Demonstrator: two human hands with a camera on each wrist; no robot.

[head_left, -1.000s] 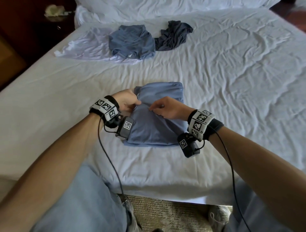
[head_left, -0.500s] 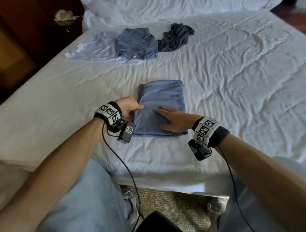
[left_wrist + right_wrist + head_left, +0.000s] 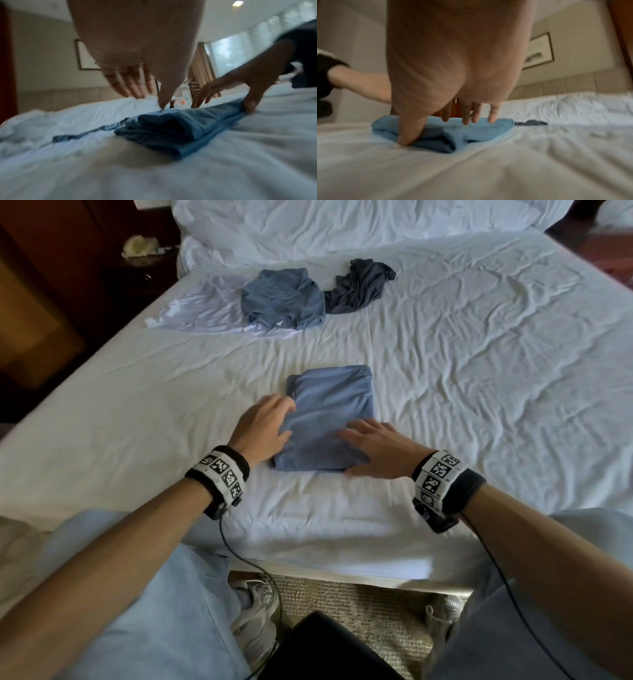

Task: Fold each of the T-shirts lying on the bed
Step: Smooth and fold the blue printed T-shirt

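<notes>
Head view, hands: the left hand (image 3: 265, 424) is laid with loose fingers at the left edge of the folded blue T-shirt (image 3: 329, 419); the right hand (image 3: 378, 448) is spread flat on its near right corner; nothing is gripped by either.
Shirt position: it is set on the bed (image 3: 479, 364) near the front edge.
Handling: judged light, soft and limp; layers likely to slide.
Hold: best taken from under both sides.
Remaining: a white T-shirt (image 3: 202, 309), a grey-blue T-shirt (image 3: 282, 297) and a dark T-shirt (image 3: 359, 287) are left unfolded.
</notes>
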